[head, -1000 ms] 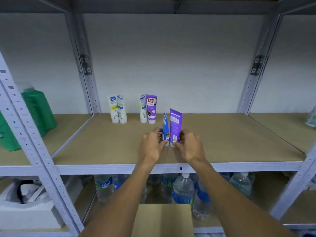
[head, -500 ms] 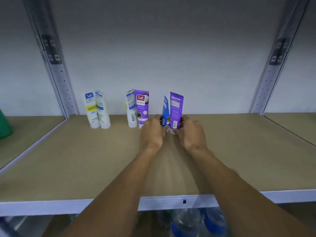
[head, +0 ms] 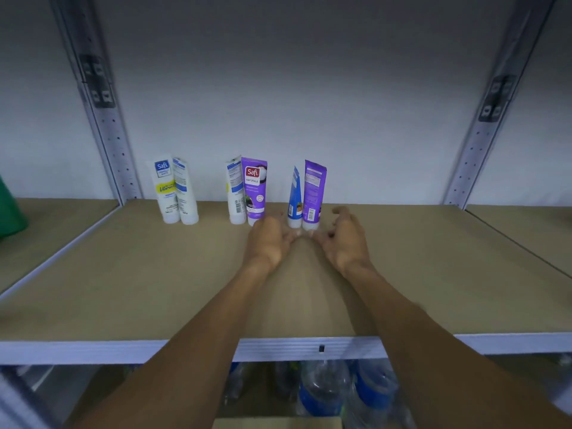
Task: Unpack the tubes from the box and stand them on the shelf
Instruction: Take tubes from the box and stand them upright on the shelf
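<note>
Three pairs of tubes stand cap-down along the back of the brown shelf (head: 123, 289). The blue tube (head: 295, 198) and the purple tube (head: 313, 193) stand upright side by side, free of my hands. My left hand (head: 269, 239) hovers just in front and to their left, fingers loosely apart, holding nothing. My right hand (head: 345, 239) is just right of them, fingers spread and empty. Further left stand a white tube (head: 235, 190) with a purple Safi tube (head: 254, 188), and two white tubes (head: 175, 190). A sliver of the cardboard box (head: 278, 424) shows at the bottom edge.
Grey metal uprights (head: 102, 113) (head: 486, 125) frame the bay against a white wall. A green container (head: 10, 212) sits on the left shelf. Water bottles (head: 322, 388) stand on the shelf below. The shelf's front rail (head: 123, 351) crosses under my forearms.
Both hands carried the blue and purple tubes to the back of the shelf, stood them beside the other pairs, and have let go, drawing back slightly with fingers open.
</note>
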